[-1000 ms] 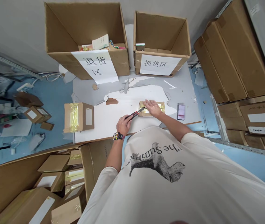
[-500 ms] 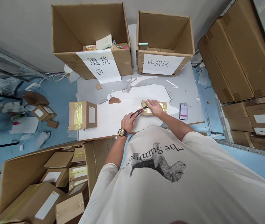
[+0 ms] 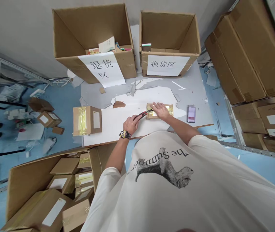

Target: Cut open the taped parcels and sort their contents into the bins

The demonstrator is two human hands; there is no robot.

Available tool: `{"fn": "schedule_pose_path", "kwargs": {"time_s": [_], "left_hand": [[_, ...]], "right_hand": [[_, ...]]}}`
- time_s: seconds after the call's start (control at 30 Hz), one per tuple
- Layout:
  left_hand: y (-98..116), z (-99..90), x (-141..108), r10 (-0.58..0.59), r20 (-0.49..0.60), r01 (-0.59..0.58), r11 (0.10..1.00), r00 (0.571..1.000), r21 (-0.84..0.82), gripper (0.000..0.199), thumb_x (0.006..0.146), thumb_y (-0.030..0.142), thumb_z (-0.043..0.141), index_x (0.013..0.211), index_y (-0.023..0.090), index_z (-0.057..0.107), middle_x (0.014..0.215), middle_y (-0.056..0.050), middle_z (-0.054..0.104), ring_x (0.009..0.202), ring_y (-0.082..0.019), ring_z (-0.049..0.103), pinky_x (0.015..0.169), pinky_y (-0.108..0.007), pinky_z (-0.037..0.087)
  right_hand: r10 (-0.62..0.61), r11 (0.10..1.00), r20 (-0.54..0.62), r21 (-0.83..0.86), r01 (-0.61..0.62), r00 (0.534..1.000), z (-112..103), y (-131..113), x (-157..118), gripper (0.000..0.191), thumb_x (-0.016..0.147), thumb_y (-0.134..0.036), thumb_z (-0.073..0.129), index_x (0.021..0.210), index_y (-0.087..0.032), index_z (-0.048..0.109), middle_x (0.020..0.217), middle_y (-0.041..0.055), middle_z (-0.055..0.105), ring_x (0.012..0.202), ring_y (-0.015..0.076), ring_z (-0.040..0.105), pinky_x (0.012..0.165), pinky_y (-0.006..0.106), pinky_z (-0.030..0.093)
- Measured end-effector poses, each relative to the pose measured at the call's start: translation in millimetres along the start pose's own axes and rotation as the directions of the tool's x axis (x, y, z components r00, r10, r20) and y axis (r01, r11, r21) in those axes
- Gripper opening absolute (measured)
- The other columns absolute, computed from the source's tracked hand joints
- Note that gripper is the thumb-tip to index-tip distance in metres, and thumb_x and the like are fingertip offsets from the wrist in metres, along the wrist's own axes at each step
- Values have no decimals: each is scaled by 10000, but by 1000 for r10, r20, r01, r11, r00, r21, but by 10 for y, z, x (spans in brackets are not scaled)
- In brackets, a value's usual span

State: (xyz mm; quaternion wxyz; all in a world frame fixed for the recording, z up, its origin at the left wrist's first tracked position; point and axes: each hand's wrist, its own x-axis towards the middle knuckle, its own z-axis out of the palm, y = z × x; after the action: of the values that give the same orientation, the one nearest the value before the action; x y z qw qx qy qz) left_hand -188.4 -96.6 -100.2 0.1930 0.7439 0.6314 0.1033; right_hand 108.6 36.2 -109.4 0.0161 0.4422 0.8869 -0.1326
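My left hand [image 3: 130, 125] grips the black-and-red tool [image 3: 142, 115], its tip at the nine o'clock end of the small taped carton [image 3: 170, 111], my unclenched right hand [image 3: 161, 111] rests atop, and the phone [image 3: 191, 114] lies at three o'clock.

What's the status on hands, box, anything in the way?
Left hand gripping red-black tool, tip at box. Right hand resting on box. Phone to the right, apart from both; nothing visibly in the way.

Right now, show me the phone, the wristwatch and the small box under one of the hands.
Phone [image 3: 191, 114]: head view, on its screen.
Wristwatch [image 3: 124, 134]: head view, on its dial.
Small box [image 3: 171, 112]: head view, on its right end.
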Motion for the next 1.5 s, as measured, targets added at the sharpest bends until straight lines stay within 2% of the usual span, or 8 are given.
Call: {"fn": "schedule_pose_path", "kwargs": {"time_s": [0.2,0.43,0.6,0.77,0.9,1.17,1.37,1.5], "left_hand": [[-199,-127,-118,6,-22,-4,996,1000,85,549,1223,415,433,1683,393,733,1513,-125,784,1155,-324,717,945,-443,609],[-144,-98,7,46,-26,-44,996,999,77,533,1220,412,462,1670,377,747,1511,-132,785,1155,-328,737,952,-457,609],[-219,-143,12,121,-35,-120,992,992,41,540,1220,422,447,1665,370,748,1520,-134,781,1177,-318,743,989,-454,618],[-309,-205,131,186,-45,-186,982,982,-4,546,1220,441,443,1649,345,767,1500,-137,793,1240,-315,756,1061,-461,628],[-443,-245,179,218,-49,-220,975,975,-38,539,1220,458,449,1613,335,797,1493,-136,803,1245,-307,778,1073,-462,643],[-596,-252,-15,197,-26,-199,974,980,-109,553,1229,512,431,1596,341,807,1490,-122,814,1287,-305,791,1075,-461,661],[-617,-285,-102,204,-26,-206,973,979,-107,570,1238,537,415,1605,332,800,1487,-124,812,1239,-307,791,1060,-465,650],[-571,-298,-78,190,-39,-192,978,981,-77,579,1243,525,397,1612,326,797,1473,-127,816,1209,-307,784,1055,-470,643]], "right_hand": [[4,1000,-21,-31,-4,1000,1,41,101,558,1170,-140,414,1671,-153,660,1778,211,629,1414,378,668,1252,535,459],[-2,1000,-62,-26,1,998,30,132,141,502,1142,-99,473,1589,-147,695,1729,218,669,1325,378,699,1194,516,481],[-3,1000,-89,-23,1,996,31,128,131,482,1183,-134,425,1579,-164,697,1683,206,703,1279,365,703,1169,499,489],[-2,999,-90,-44,-2,996,-10,141,156,477,1191,-151,394,1532,-175,727,1532,203,777,1162,357,706,1116,496,504],[-39,995,-100,-91,30,994,-32,114,122,520,1174,-149,413,1604,-175,704,1616,212,728,1242,362,687,1133,498,491],[-100,993,-54,-72,96,994,-28,-13,-20,628,1182,-369,524,1779,-187,593,1729,228,641,1404,426,622,1229,571,440],[-59,995,-45,-85,55,997,-30,-109,38,606,1206,-294,439,1783,-173,576,1771,229,620,1477,417,596,1282,578,409],[-13,998,-76,-58,9,997,3,-136,72,601,1187,-223,412,1753,-144,597,1757,239,636,1453,402,625,1271,562,427]]}}
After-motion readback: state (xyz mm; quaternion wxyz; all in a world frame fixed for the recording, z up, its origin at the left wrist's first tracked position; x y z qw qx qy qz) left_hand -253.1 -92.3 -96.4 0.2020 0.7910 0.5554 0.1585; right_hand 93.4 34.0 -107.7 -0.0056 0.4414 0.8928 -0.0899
